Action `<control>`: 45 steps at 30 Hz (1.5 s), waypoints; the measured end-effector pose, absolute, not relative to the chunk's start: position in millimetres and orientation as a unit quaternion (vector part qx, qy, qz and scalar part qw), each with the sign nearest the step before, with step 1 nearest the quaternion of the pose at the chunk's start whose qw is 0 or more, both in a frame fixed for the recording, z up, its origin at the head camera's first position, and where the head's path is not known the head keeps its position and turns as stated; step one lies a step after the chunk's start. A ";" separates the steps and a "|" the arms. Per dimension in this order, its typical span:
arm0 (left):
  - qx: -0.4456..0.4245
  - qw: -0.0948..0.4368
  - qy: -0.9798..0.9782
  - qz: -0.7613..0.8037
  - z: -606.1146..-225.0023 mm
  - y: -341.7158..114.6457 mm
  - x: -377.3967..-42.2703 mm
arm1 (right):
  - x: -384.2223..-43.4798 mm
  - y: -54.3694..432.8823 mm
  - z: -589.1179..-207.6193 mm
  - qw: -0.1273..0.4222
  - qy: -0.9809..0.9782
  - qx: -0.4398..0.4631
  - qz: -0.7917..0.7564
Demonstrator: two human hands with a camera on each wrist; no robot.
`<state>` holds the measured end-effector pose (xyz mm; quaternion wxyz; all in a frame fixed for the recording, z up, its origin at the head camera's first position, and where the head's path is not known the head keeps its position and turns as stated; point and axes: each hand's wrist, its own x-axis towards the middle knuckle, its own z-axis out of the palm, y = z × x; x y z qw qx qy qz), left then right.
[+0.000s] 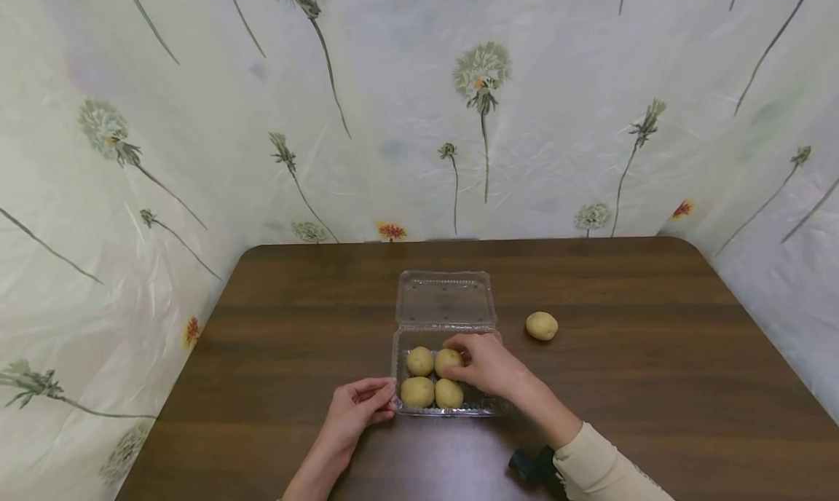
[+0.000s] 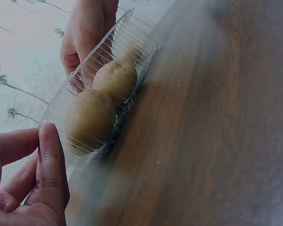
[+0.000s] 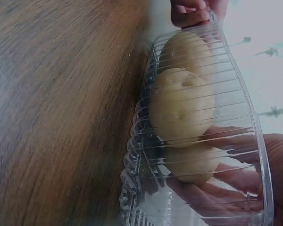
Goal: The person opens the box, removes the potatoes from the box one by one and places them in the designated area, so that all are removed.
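A clear plastic clamshell container (image 1: 481, 406) lies on the table with its lid (image 1: 446, 301) folded back. Several potatoes sit inside it, among them a front left potato (image 1: 417, 392) and a front right potato (image 1: 448, 394). My left hand (image 1: 359, 412) pinches the container's rim at the front left corner, finger and thumb on the edge in the left wrist view. Reaching inside, my right hand (image 1: 488, 366) holds the back right potato (image 1: 447, 360) between thumb and fingers. Through the ribbed wall in the right wrist view, those fingers (image 3: 236, 181) lie around that potato (image 3: 191, 162).
One more potato (image 1: 542, 326) lies on the brown wooden table (image 1: 314, 326), right of the container. A dark object (image 1: 532, 464) is near the right sleeve, partly covered by it. A flower-patterned sheet (image 1: 393, 108) hangs behind the table and at both sides.
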<state>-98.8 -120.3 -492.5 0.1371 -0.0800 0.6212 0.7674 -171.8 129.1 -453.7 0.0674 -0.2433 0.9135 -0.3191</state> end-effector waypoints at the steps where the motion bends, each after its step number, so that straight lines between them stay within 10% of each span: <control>1: -0.080 0.138 0.622 0.767 -492.5 -120.3 -98.6 | -171.8 129.1 -453.9 0.071 0.911 -0.247 -0.323; 45: -0.072 0.136 0.620 0.770 -491.0 -120.7 -97.4 | -162.3 141.6 -458.6 0.055 0.834 -0.221 -0.502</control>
